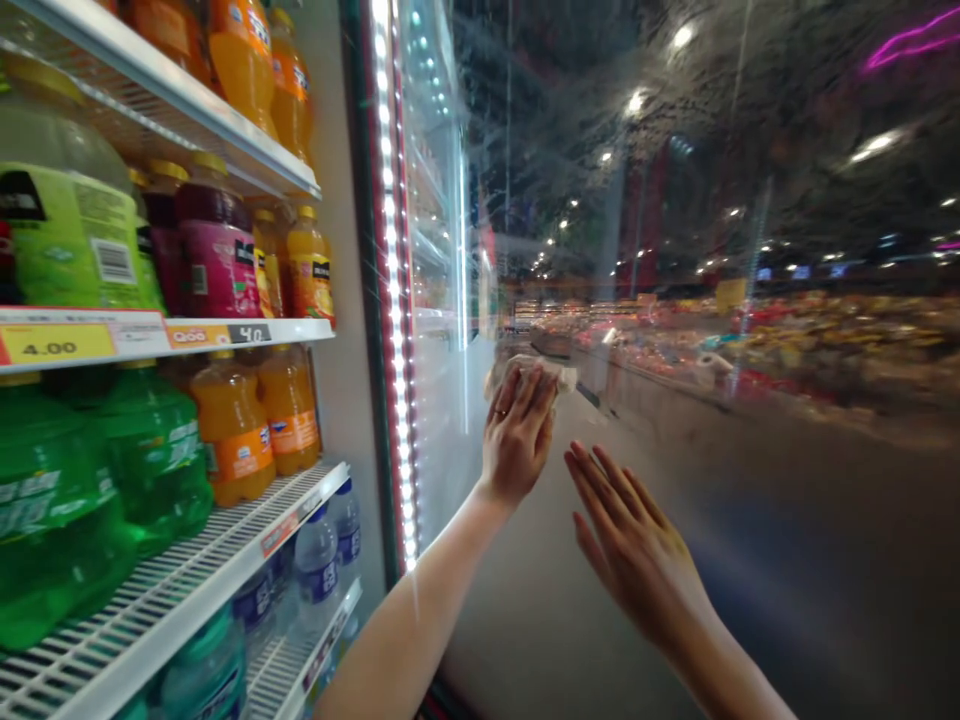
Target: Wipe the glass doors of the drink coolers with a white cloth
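My left hand (517, 430), with a ring on one finger, presses a pale crumpled cloth (566, 378) against the glass door (540, 610) of a drinks cooler. Most of the cloth lies hidden under the fingers. Lower and to the right, my right hand (630, 540) is stretched out with straight fingers and holds nothing. Its back faces me; whether its palm touches the glass, I cannot tell. Hazy marks and streaks cover the upper glass.
At left, white wire shelves (247, 545) hold green soda bottles (154, 450), orange soda bottles (234, 430) and juice bottles (214, 240). A bright LED strip (394, 260) runs down the cooler's edge. Through the glass, blurred store displays (847, 345) appear.
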A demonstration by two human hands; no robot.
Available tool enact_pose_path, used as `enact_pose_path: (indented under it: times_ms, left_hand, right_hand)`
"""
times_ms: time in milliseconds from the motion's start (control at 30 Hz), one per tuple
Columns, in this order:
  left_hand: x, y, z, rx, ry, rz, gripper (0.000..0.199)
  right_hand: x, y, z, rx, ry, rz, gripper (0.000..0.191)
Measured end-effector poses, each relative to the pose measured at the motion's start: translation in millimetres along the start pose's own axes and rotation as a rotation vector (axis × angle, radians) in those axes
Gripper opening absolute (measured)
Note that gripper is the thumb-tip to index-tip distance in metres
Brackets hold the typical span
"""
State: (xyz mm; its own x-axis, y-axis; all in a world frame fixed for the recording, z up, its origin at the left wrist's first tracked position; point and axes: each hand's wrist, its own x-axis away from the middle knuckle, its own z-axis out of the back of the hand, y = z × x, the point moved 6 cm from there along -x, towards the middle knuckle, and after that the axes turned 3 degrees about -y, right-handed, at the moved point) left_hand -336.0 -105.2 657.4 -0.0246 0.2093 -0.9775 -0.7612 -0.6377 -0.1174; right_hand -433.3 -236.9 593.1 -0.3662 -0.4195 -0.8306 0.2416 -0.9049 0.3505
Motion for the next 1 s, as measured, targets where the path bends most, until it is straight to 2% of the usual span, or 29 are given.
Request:
enact_pose_path:
  times_ms: [67,167,267,367,433,533,600,667,767,867,933,1000]
  left_hand:
    - [-13.1,-7.4,0.8,0.006,0.012,-0.041,0.068]
    - [-27.2,-31.7,4.8,0.013,0.084,-0.027,0.064]
    - [-16.6,-49.1,5.7,0.02,0.148,0.058,0.063]
    - [2.4,-45.6,2.6,0.003,0.15,0.141,0.065]
    - [4.0,-37.9,-0.3,-0.003,0.11,0.138,0.066]
    - [-14.8,-39.2,-1.1,0.043,0.062,0.078,0.062]
    - [-30.5,-53.3,1.5,0.086,0.071,0.083,0.057]
    - [-36.6,-70.6,3.7,0.114,0.092,0.143,0.055]
    - [-19.6,-83.2,4.2,0.143,0.144,0.273,0.057]
    - [4.8,-77.1,0.0,0.163,0.137,0.335,0.058]
    - [6.7,-74.8,-1.4,0.157,0.101,0.312,0.057]
    - [-4.8,-83.7,2.6,0.152,0.079,0.281,0.056]
  right_hand:
    - [-7.0,-2.5,-1.5,0.003,0.005,0.021,0.082]
    - [-16.6,-5.5,-2.9,-0.003,0.009,0.036,0.083]
    - [-22.1,-5.8,-3.3,-0.018,0.017,0.032,0.084]
    - [-25.2,-4.4,-3.6,-0.029,0.016,0.045,0.085]
    - [-28.4,-3.8,-3.7,-0.032,0.019,0.063,0.085]
    - [-35.7,-4.5,-3.8,-0.039,0.027,0.085,0.085]
    - [-40.3,-6.1,-4.4,-0.049,0.026,0.093,0.086]
    - [-42.7,-8.1,-5.4,-0.059,0.025,0.099,0.087]
    - [-41.3,-10.5,-8.2,-0.066,0.02,0.109,0.087]
    - [-38.3,-10.9,-11.4,-0.069,0.021,0.128,0.085]
    - [-38.0,-10.5,-12.7,-0.071,0.026,0.137,0.084]
    - [-38.9,-10.1,-13.1,-0.076,0.026,0.136,0.084]
